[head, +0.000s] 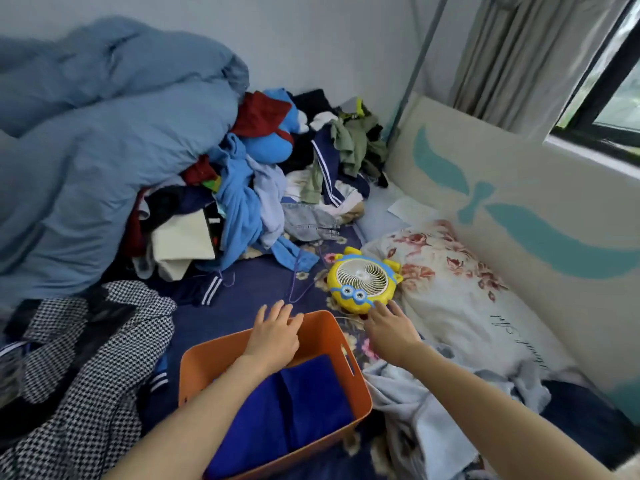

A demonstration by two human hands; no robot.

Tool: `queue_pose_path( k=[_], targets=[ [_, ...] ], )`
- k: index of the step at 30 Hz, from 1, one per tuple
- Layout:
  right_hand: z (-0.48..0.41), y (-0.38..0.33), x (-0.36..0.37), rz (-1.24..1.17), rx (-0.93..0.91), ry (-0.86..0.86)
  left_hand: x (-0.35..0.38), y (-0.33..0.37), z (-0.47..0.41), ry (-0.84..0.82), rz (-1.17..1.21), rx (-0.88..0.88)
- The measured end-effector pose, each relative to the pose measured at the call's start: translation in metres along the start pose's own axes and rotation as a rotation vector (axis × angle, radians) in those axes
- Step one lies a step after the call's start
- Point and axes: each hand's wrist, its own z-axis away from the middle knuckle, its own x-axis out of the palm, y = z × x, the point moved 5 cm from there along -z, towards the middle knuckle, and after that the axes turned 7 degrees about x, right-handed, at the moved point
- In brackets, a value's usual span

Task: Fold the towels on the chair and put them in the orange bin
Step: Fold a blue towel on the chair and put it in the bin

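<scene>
Sitting nearest on the navy floral bed sheet (235,306), the orange bin (214,355) holds a folded blue towel (294,417) that lies flat against its bottom. The left hand (275,336) reaches across the bin with relaxed, slightly spread fingers lying over the far rim and holding nothing. Just right of the bin, the right hand (389,332) is spread, its fingertips touching the lower edge of a yellow cartoon fan (362,280) that lies face up on the sheet. A houndstooth garment (86,358) is heaped to the bin's left, and a crumpled pale blue cloth (415,403) lies to its right. Beside the fan rests a floral pillow (450,282), against a cream padded panel with teal shapes (519,188). Farther back, a tangled pile of clothes (277,188) leans on a bunched blue duvet (86,150). Beyond are a pale wall (311,36), a grey curtain (512,53) and a dark-framed window (616,98).
</scene>
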Motion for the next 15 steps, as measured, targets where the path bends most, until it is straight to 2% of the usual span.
queue_pose_path(
  k=[2,4,7,11,15],
  targets=[
    [0.008,0.008,-0.023,0.035,0.052,-0.027,-0.019,0.001,-0.005,0.03,-0.054,-0.02],
    [0.012,0.016,-0.036,0.06,0.035,0.104,-0.039,0.0,-0.008,0.121,-0.058,-0.01],
    [0.014,0.033,-0.044,0.039,0.022,0.181,-0.061,-0.002,-0.012,0.237,-0.109,-0.003],
    [0.015,0.051,-0.064,0.113,-0.011,0.317,-0.087,-0.006,-0.008,0.384,-0.084,-0.098],
    [0.008,0.051,-0.074,0.098,-0.138,0.383,-0.096,-0.003,0.016,0.465,-0.11,-0.24]
  ],
)
